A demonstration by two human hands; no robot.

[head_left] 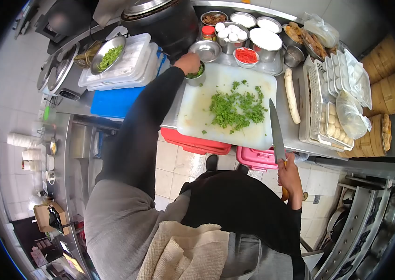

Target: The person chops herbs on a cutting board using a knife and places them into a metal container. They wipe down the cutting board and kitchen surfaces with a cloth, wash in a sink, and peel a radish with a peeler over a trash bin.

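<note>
My right hand (290, 178) is closed round the handle of a large knife (276, 130), its blade pointing away along the right edge of a white cutting board (192, 114). Chopped green herbs (238, 108) lie scattered on the board. At the board's top left corner, my left hand (188, 63) is at the rim of a small metal cup (196, 80) with green herbs inside. The fingertips of that hand are hidden, so what they hold does not show. Just beyond it sits an empty metal bowl (205, 50).
Behind the board stand a bowl of chopped red food (246, 56) and a pot of eggs (231, 35). A long pale roll (291, 95) and egg trays (337, 126) are at right. Stacked plastic containers (132, 60) and a blue board (113, 101) are at left.
</note>
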